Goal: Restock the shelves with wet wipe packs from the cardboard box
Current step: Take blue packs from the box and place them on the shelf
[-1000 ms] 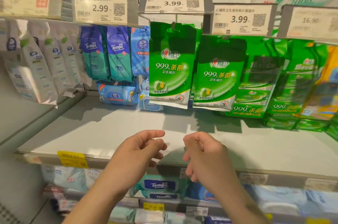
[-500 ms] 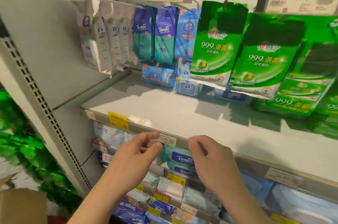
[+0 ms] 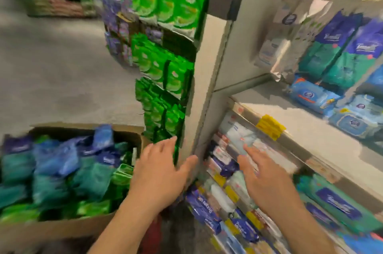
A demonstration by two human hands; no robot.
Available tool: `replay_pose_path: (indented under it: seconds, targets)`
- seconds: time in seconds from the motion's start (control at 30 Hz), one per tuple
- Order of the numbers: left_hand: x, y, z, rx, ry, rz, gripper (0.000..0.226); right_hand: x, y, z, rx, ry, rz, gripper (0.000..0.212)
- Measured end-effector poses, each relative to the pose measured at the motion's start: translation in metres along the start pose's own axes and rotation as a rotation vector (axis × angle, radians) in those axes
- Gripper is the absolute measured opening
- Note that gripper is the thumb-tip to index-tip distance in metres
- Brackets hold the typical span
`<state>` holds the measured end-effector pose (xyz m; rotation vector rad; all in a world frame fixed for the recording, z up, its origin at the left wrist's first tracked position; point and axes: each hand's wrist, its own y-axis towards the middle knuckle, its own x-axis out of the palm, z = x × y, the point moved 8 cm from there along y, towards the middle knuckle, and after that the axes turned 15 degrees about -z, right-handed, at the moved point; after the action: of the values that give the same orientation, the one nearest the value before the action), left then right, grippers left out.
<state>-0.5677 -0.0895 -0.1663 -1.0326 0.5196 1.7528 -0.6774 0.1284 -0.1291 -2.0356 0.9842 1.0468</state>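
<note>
Both empty, fingers spread: left hand (image 3: 159, 172) beside the cardboard box (image 3: 62, 226), right hand (image 3: 263, 179) before the shelves (image 3: 310, 129). Wet wipe packs (image 3: 62, 166) heaped inside. Best to reach left and lift top packs first.

grey shelf (image 3: 290, 129) bears blue wipe packs (image 3: 313, 96) (yellow tag (image 3: 270, 127) on its edge).

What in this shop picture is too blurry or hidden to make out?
- Head view, cardboard box: motion blur smears the print on the packs; its near wall hides how deep they go.
- Yellow tag on the shelf edge: print blurred.
- Left hand and right hand: both empty with fingers spread; blur hides whether they touch anything.
- Lower shelf packs: partly hidden by the right hand and cut off by the bottom edge.
</note>
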Motion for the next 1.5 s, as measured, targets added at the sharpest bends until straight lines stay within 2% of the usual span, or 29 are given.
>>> replay_pose_path:
  seconds: [0.2,0.43,0.67,0.8,1.0,1.07,1.3,1.5]
  targets:
    - [-0.05,-0.045,-0.162,-0.261,0.015,0.038,0.099,0.092,0.029,-0.111,-0.082,-0.039,-0.122,0.057]
    - [-0.098,-0.1,-0.273,-0.406,-0.051,0.13,0.101,0.173,0.037,-0.225,-0.275,-0.095,-0.3,0.055]
    - [-0.116,-0.113,-0.339,-0.515,-0.298,0.232,0.105,0.227,0.076,-0.273,-0.315,-0.117,-0.427,0.058]
    - [-0.121,-0.102,-0.37,-0.567,-0.36,0.221,0.09,0.254,0.105,-0.289,-0.367,-0.12,-0.459,0.058]
    - [-0.145,-0.085,-0.38,-0.617,-0.456,0.23,0.06,0.288,0.152,-0.312,-0.387,-0.052,-0.539,0.06]
    - [-0.146,-0.079,-0.388,-0.652,-0.453,0.212,0.06,0.3,0.165,-0.317,-0.388,-0.038,-0.553,0.061]
    - [-0.132,-0.07,-0.422,-0.715,-0.584,0.14,0.056,0.357,0.197,-0.327,-0.302,0.033,-0.647,0.055]
    - [-0.126,-0.058,-0.47,-0.742,-0.65,0.049,0.053,0.421,0.227,-0.337,-0.124,0.035,-0.694,0.06]
